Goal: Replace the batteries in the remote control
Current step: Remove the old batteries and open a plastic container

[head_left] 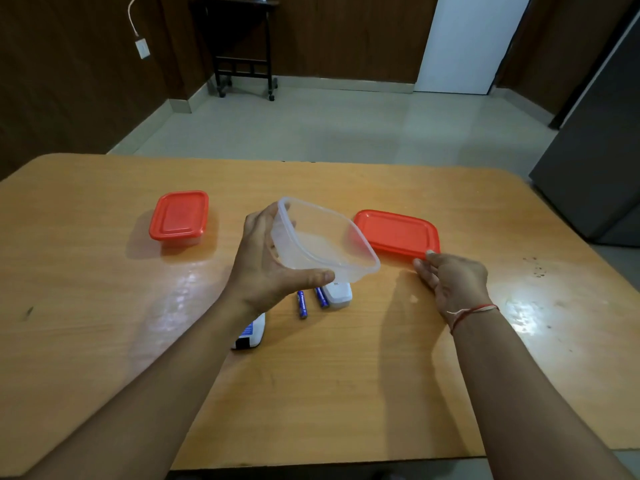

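Head view. We list: left hand [266, 268], fingers [256, 220] and thumb clasped round a clear tub [322, 240], tilted, raised above the desk [104, 341]. Under that wrist lies the remote control [250, 332], mostly hidden, its long axis running away from us. Right of the thumb, two batteries [302, 304] lie likewise lengthwise, beside a white cover piece [337, 295]. Right hand [453, 282], fingers loosely spread, fingertips touching the loose red lid [396, 233]. Left of the fingers, a lidded box [179, 216].

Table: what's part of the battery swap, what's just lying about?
Job: remote control, two batteries, white cover piece, clear tub in left hand.
Idle: closed red-lidded box; loose red lid at right hand.
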